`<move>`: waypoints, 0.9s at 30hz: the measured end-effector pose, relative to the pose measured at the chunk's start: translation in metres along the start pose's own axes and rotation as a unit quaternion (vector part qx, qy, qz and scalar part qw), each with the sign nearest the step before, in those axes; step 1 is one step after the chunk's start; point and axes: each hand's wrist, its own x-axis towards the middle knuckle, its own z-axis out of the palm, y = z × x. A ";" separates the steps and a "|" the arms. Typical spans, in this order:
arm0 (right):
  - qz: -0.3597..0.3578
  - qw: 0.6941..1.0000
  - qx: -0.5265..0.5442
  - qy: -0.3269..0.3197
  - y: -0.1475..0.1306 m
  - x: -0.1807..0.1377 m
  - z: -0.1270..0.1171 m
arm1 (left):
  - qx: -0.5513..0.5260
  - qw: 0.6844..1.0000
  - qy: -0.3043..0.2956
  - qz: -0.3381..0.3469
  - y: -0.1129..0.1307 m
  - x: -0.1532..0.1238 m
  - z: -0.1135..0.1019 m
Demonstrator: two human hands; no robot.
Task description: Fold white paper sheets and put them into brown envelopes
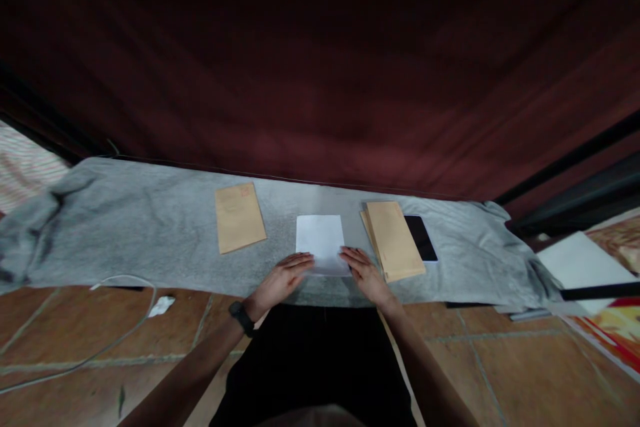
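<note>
A white sheet of paper [320,238] lies on the grey cloth [125,227] in front of me. My left hand [281,281] rests on its near left corner, fingers stretched out flat. My right hand [364,272] presses on the near right corner, fingers also extended. A single brown envelope [239,216] lies to the left of the sheet. A stack of brown envelopes [395,239] lies to the right of it, close to my right hand.
A dark phone [421,237] lies beside the envelope stack. A white cable [125,300] and a crumpled white scrap [162,305] lie on the tiled floor at left. White sheets [580,265] sit at far right. A dark red curtain hangs behind.
</note>
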 end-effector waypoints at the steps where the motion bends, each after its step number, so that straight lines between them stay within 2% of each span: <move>1: 0.001 1.000 0.000 -0.006 -0.003 -0.004 -0.002 | -0.016 1.000 0.016 -0.014 0.000 -0.001 0.000; 5: -0.003 1.000 -0.001 -0.008 -0.013 -0.012 -0.004 | -0.064 0.994 0.073 -0.059 0.005 -0.009 -0.001; 11: 0.045 0.997 0.003 0.057 -0.022 -0.011 0.007 | -0.064 0.982 0.132 -0.117 0.002 -0.011 -0.002; 15: 0.094 0.992 -0.031 0.083 -0.025 0.002 0.011 | -0.043 0.979 0.138 -0.144 -0.008 0.002 -0.003; 18: 0.133 0.984 -0.057 0.101 -0.024 0.015 0.012 | -0.040 0.967 0.162 -0.194 -0.011 0.014 -0.003; 27: 0.199 0.969 -0.085 0.116 -0.020 0.045 0.017 | 0.018 0.936 0.189 -0.296 -0.002 0.037 0.001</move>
